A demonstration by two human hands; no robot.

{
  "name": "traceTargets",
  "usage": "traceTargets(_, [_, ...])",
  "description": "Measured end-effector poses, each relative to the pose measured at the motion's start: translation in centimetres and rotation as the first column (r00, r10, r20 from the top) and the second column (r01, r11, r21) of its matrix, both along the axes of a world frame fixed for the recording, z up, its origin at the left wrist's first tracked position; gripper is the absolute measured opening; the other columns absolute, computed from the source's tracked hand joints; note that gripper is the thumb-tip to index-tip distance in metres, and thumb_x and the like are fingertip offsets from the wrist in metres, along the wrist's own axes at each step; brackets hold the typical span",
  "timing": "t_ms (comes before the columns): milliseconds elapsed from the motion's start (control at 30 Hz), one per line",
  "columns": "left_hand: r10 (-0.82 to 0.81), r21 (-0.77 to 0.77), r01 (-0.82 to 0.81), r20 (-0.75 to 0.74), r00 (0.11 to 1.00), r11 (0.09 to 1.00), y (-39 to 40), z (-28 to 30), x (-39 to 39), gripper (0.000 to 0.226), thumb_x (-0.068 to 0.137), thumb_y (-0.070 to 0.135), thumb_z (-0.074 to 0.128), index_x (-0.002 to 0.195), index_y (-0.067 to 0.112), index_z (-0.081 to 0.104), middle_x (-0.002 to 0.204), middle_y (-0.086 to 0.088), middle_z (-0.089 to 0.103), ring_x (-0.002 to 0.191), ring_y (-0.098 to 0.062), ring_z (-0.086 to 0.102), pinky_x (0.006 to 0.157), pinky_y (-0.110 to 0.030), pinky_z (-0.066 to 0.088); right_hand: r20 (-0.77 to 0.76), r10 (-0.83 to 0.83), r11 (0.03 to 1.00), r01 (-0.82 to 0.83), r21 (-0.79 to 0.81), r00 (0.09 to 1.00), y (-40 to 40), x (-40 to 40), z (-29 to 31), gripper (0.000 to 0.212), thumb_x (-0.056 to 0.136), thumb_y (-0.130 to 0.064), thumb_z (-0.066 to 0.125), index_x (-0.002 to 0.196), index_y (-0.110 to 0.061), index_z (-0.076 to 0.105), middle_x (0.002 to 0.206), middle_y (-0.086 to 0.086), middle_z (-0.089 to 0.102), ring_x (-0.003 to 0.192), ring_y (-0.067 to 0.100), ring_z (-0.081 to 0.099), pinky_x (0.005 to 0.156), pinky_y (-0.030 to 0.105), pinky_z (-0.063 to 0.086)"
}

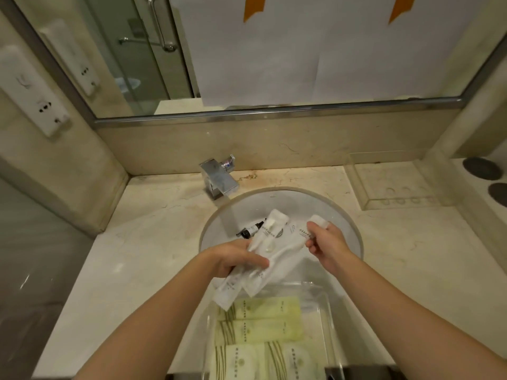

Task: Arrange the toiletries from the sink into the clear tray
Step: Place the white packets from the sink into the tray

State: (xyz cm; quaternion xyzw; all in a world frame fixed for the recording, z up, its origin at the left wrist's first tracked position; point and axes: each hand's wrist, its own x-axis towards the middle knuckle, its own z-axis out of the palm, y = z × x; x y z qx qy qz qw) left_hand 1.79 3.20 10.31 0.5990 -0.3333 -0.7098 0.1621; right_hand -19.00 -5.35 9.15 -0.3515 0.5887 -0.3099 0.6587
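Tray (327, 303) already holds four green packets (260, 325) — partly done. Left hand (233, 259) grips white sachets (263, 259) over the sink (343, 215); right hand (326, 242) pinches one's top end. Dark bottles (252, 230) are left in the basin. Beige marble surface (137, 256), chrome tap (219, 179), mirror behind.

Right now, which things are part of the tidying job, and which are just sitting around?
Part of the job:
white packets held by left hand and right hand
small dark bottle in the sink
clear tray holding pale green packets

Just sitting around:
faucet
second clear tray
wall sockets
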Motion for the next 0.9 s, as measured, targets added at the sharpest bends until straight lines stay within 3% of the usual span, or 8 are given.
traceTargets(133, [0.043, -0.025, -0.041, 0.088, 0.995, 0.999, 2.5, 0.2, 1.9, 0.051, 0.071, 0.010, 0.080, 0.118, 0.013, 0.060, 0.121, -0.018, 0.066, 0.113, -0.037, 0.063, 0.096, -0.051, 0.052, 0.019, -0.031, 0.996, 0.029, 0.082, 0.999, 2.1, -1.0, 0.3, 0.007, 0.093, -0.008, 0.052, 0.087, -0.006, 0.049, 0.071, 0.011, 0.053, 0.050, 0.015, 0.058, 0.036, 0.016, 0.044])
traceTargets(267, [0.065, -0.074, -0.052, 0.182, 0.981, 0.996, 4.4, 0.1, 3.1, 0.027, 0.078, 0.005, 0.075, 0.100, 0.016, 0.064, 0.098, -0.008, 0.071, 0.092, -0.027, 0.069, 0.078, -0.038, 0.058, -0.082, 0.143, 0.985, -0.134, 0.104, 0.986, 4.5, -2.2, -0.5, 0.015, 0.090, -0.006, 0.059, 0.100, -0.002, 0.048, 0.072, 0.013, 0.059, 0.057, 0.018, 0.061, 0.042, 0.019, 0.048])
traceTargets(367, [0.047, -0.093, -0.022, 0.280, 0.959, 0.995, 5.3, 0.1, 3.4, 0.022, 0.079, 0.001, 0.072, 0.092, 0.014, 0.061, 0.088, -0.004, 0.068, 0.079, -0.020, 0.066, 0.066, -0.030, 0.055, -0.227, 0.244, 0.969, -0.225, 0.105, 0.943, 6.0, -2.8, -1.2, 0.013, 0.089, -0.006, 0.062, 0.088, -0.005, 0.049, 0.076, 0.012, 0.059, 0.054, 0.018, 0.060, 0.049, 0.023, 0.048])
traceTargets(533, [-0.025, -0.118, 0.091, 0.471, 0.882, 0.989, 6.2, -1.4, 3.4, 0.046, 0.069, 0.008, 0.076, 0.110, 0.009, 0.057, 0.106, -0.012, 0.067, 0.097, -0.029, 0.065, 0.087, -0.043, 0.055, -0.343, 0.336, 0.942, -0.314, 0.121, 0.877, 7.4, -3.6, -2.0, 0.021, 0.087, -0.004, 0.059, 0.076, -0.010, 0.043, 0.069, 0.012, 0.054, 0.049, 0.023, 0.063, 0.049, 0.026, 0.051])
traceTargets(600, [-0.032, -0.148, 0.134, 0.546, 0.837, 0.980, 6.4, -1.9, 3.2, 0.048, 0.068, 0.011, 0.078, 0.110, 0.009, 0.056, 0.107, -0.013, 0.065, 0.096, -0.028, 0.064, 0.086, -0.042, 0.054, -0.440, 0.380, 0.921, -0.376, 0.099, 0.814, 7.7, -3.6, -1.9, 0.015, 0.086, -0.005, 0.056, 0.077, -0.009, 0.046, 0.071, 0.013, 0.061, 0.047, 0.023, 0.064, 0.044, 0.024, 0.048])
traceTargets(733, [-0.050, -0.152, 0.170, 0.584, 0.810, 0.974, 6.4, -2.1, 2.9, 0.046, 0.067, 0.008, 0.081, 0.106, 0.004, 0.056, 0.098, -0.014, 0.069, 0.077, -0.024, 0.070, 0.076, -0.039, 0.060, -0.687, 0.441, 0.834, -0.546, 0.076, 0.578, 8.3, -3.9, -1.8, 0.012, 0.084, -0.013, 0.054, 0.072, -0.012, 0.052, 0.073, 0.009, 0.073, 0.044, 0.017, 0.061, 0.047, 0.022, 0.043])
traceTargets(833, [-0.069, -0.146, 0.197, 0.608, 0.791, 0.970, 6.7, -2.4, 2.7, 0.044, 0.067, 0.004, 0.081, 0.103, 0.001, 0.054, 0.093, -0.015, 0.069, 0.067, -0.023, 0.071, 0.070, -0.038, 0.062, -0.806, 0.422, 0.780, -0.620, 0.088, 0.416, 8.8, -4.1, -2.1, 0.014, 0.082, -0.022, 0.056, 0.069, -0.018, 0.056, 0.075, 0.004, 0.070, 0.062, 0.020, 0.062, 0.059, 0.029, 0.048])
traceTargets(900, [-0.086, -0.147, 0.236, 0.651, 0.754, 0.961, 6.9, -2.6, 2.6, 0.043, 0.068, 0.006, 0.080, 0.099, 0.005, 0.051, 0.091, -0.012, 0.068, 0.064, -0.020, 0.070, 0.067, -0.036, 0.062, -0.858, 0.380, 0.756, -0.650, 0.073, 0.345, 9.1, -4.0, -2.4, 0.018, 0.084, -0.026, 0.056, 0.066, -0.023, 0.052, 0.074, 0.002, 0.064, 0.069, 0.022, 0.061, 0.055, 0.029, 0.041])
